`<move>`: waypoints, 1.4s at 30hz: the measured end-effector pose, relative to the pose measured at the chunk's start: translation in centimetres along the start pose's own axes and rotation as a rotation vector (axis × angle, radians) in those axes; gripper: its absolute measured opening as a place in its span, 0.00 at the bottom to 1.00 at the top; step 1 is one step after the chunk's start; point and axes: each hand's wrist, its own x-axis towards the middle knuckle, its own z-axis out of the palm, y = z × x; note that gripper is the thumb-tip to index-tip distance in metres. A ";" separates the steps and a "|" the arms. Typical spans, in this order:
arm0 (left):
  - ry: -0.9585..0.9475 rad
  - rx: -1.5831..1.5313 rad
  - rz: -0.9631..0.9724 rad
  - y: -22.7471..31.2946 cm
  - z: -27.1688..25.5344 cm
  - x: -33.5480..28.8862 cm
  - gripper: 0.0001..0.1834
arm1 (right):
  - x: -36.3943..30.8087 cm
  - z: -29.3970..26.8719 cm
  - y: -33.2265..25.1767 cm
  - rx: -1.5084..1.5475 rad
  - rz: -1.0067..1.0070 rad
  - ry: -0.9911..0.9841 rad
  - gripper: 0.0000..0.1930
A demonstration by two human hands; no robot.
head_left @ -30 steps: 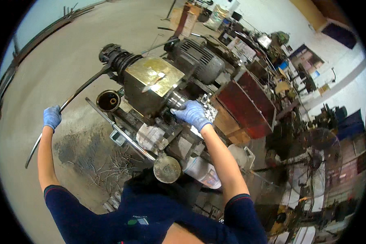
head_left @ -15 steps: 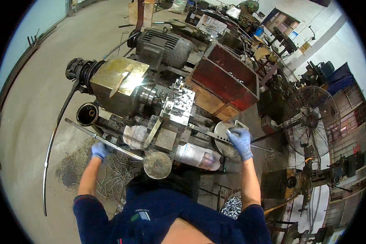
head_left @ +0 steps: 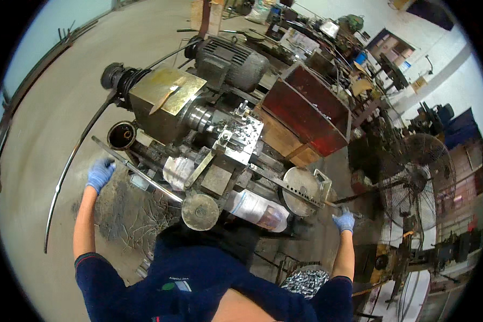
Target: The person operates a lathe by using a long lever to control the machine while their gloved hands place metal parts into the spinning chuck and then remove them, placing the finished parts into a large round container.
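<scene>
My left hand [head_left: 100, 174], in a blue glove, is raised at the left beside a long metal rod lever [head_left: 139, 173]. Its fingers are closed, with a small dark spot at their tips that I cannot make out. At the right my right hand [head_left: 344, 220], gloved too, is closed around the outer end of a perforated lever bar [head_left: 287, 186]. Between my hands stands a greasy lathe-like machine with a shiny chuck [head_left: 199, 118]. Metal chips are scattered on its tool slide [head_left: 244, 144]. A round handwheel plate [head_left: 200, 211] sits near my body.
A brush-like wooden piece [head_left: 163, 101] lies on the brass-coloured cover [head_left: 180, 86]. Behind are a motor [head_left: 228, 63] and a red metal bin [head_left: 306, 110]. Small metal parts [head_left: 306, 282] fill a container low at the right. A large fan [head_left: 416, 180] stands farther right; wire-like scrap [head_left: 145, 222] litters the floor.
My left hand has come out from beside the machine, up and to the left. My right hand has moved outward along the lever and nearer my body. The view has shifted slightly.
</scene>
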 end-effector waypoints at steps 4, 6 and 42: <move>0.309 -0.159 0.115 7.9 -7.0 -0.8 0.18 | 2.3 0.9 -0.1 -0.009 0.084 -0.080 0.36; 0.439 -0.219 0.210 14.4 -9.6 -0.9 0.21 | 2.9 1.2 0.2 0.026 0.109 -0.066 0.34; 0.626 -0.281 0.688 27.2 -5.2 0.8 0.11 | -7.3 7.7 1.9 0.106 0.263 0.199 0.29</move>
